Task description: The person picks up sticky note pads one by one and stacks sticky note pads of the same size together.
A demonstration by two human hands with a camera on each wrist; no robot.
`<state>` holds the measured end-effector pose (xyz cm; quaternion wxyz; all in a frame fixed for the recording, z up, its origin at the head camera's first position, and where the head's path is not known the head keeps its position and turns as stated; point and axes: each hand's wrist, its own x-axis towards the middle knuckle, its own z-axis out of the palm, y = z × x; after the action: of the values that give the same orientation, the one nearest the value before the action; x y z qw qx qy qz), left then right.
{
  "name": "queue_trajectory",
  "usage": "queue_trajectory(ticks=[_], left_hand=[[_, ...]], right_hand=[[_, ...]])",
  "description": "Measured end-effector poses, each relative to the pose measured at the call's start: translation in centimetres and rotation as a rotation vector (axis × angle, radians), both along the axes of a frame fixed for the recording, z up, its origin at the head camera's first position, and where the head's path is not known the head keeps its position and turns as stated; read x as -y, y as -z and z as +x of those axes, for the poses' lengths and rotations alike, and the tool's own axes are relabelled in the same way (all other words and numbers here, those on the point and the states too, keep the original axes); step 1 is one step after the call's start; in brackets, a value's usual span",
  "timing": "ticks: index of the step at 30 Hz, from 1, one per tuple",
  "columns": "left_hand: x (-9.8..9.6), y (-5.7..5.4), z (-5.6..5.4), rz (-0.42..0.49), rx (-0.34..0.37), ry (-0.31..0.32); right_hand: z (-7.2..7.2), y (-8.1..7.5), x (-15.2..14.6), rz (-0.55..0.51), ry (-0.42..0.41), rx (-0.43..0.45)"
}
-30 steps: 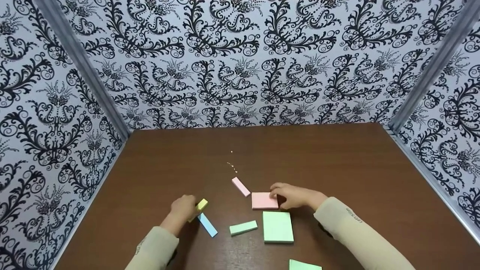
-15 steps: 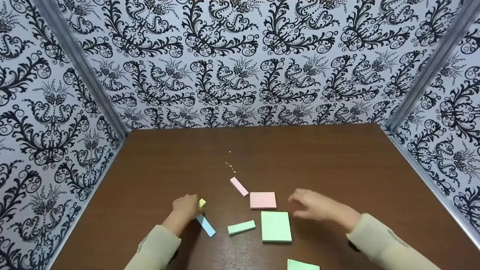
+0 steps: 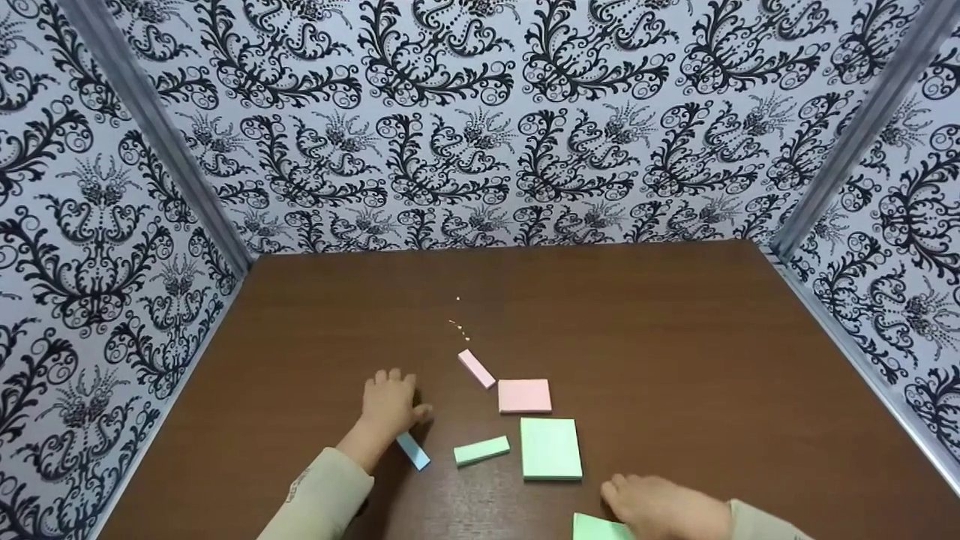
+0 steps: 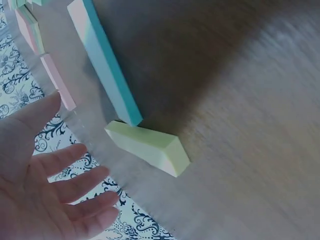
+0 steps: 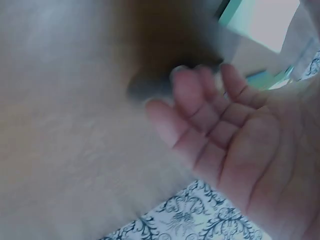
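My left hand (image 3: 388,409) hovers with spread fingers over a blue strip pad of sticky notes (image 3: 413,451), hiding part of it in the head view. In the left wrist view a yellow strip pad (image 4: 145,145) lies against the end of the blue one, apart from the fingers. My right hand (image 3: 652,504) is beside a green pad (image 3: 598,527) at the bottom of the head view, overlapping its right corner. The right wrist view shows its fingers loosely bent with nothing between them.
A larger green pad (image 3: 550,448) lies mid-table, below a pink pad (image 3: 524,396). A green strip pad (image 3: 481,451) and a pink strip pad (image 3: 476,369) lie to their left. Small pale specks (image 3: 460,328) dot the brown table (image 3: 637,315). Patterned walls (image 3: 480,135) enclose it.
My left hand has let go of the yellow strip pad and spread its fingers. My right hand has left the pink pad, moving right and then toward the near green pad.
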<state>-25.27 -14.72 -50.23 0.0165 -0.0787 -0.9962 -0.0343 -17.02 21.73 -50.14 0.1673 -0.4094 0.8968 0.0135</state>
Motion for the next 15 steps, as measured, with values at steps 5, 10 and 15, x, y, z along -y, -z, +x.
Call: queue_trajectory(ticks=[5, 10, 15], left_hand=[[-0.05, -0.03, 0.07, 0.016, -0.028, 0.032], [-0.20, 0.07, 0.18, 0.058, -0.023, 0.046], [-0.35, 0.39, 0.40, 0.066, -0.012, 0.045]], right_hand=[[0.40, 0.47, 0.33, 0.070, 0.006, 0.000], [0.48, 0.63, 0.50, 0.058, -0.157, -0.189], [-0.02, 0.46, 0.67, 0.008, -0.242, -0.328]])
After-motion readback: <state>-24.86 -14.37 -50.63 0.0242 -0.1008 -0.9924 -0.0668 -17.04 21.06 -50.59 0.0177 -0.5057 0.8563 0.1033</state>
